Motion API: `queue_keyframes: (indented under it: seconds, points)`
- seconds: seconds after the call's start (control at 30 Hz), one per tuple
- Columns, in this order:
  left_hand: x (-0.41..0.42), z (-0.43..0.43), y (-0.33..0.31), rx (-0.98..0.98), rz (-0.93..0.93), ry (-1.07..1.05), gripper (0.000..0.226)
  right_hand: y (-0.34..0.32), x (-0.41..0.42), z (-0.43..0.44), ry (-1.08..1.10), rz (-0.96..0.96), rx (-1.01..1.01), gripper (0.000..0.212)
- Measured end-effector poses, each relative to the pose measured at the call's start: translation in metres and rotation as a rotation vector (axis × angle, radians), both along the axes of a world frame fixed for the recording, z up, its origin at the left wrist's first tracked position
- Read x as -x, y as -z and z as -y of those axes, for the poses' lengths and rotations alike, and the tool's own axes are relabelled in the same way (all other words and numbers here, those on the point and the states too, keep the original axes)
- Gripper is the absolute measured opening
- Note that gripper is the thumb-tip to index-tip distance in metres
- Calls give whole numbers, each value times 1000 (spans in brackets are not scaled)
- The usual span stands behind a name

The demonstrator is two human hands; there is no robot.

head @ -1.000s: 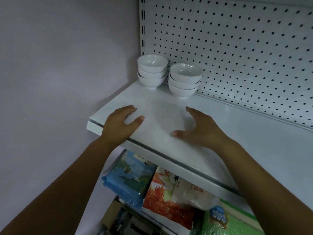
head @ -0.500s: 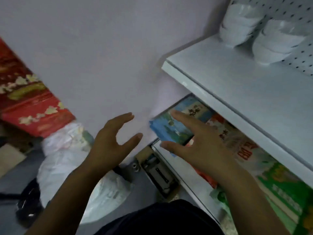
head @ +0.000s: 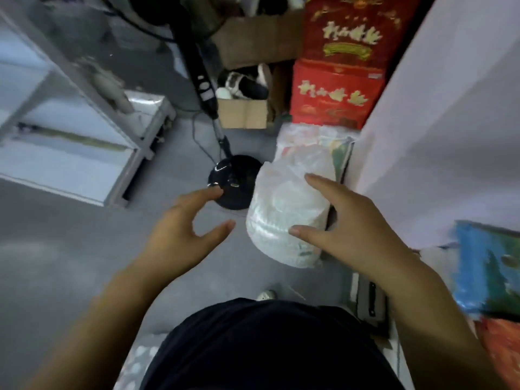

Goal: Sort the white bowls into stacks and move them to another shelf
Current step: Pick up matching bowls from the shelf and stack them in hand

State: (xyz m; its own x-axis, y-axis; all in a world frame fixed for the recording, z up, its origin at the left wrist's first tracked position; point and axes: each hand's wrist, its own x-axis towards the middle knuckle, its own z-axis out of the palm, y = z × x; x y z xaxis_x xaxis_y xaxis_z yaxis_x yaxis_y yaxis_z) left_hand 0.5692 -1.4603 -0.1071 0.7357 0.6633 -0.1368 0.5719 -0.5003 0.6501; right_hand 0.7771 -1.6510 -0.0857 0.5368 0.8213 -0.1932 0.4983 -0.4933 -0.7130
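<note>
Head has swung down and left since 0.5 s ago: the white bowls, then in two rim-up stacks at the back of the upper shelf, are out of frame now, so where they sit and which way they face can't be told. Far left, a white shelf unit point(head: 70, 164) stands on the grey floor point(head: 56, 263). Next comes a black fan stand point(head: 235, 181) w/ a round base. L hand point(head: 180, 229) hangs over the floor just this side of that base, fingers spread wide, thumb apart, holding nothing. A cardboard box point(head: 242, 114) sits further back. At centre a white plastic bag point(head: 284, 220) stands on the floor, long axis approx up-down in frame, contents too blurred to tell. Red boxes point(head: 337, 94) are stacked behind it. R hand point(head: 357, 229) overlaps the bag's right side, fingers wide, gripping nothing; contact w/ the bag is unclear. Right of it is a pale wall panel point(head: 450, 136), then a blue packet point(head: 486, 266) at the edge.
</note>
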Motion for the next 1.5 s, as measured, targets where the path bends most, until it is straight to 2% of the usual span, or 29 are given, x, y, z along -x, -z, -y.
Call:
queue_keyframes:
  seconds: [0.23, 0.37, 0.47, 0.67, 0.83, 1.07, 1.27, 1.5]
  points:
    - [140, -20, -6, -51, 8, -498, 65, 6, 71, -128, -455, -20, -36, 88]
    - [182, -13, 1, -11, 119, -768, 60, 4, 111, -184, -684, -12, -48, 84]
    - [199, -17, 8, -15, 178, -893, 57, 7, 130, -218, -795, 18, -52, 81]
    - [223, -55, 18, 21, 186, -1032, 57, 9, 152, -300, -928, 36, 1, 82]
    - [235, -118, 20, -6, 231, -1153, 57, 8, 175, -399, -1054, 55, 7, 84]
    - [263, -236, 8, -144, 96, -1203, 63, 1, 225, -549, -1202, 80, -42, 82]
    - [306, -294, 5, -146, 97, -1315, 67, 8, 296, -637, -1386, 100, 18, 80]
    - [412, -352, 10, -116, -46, -1345, 78, 14, 414, -724, -1528, 119, 50, 83]
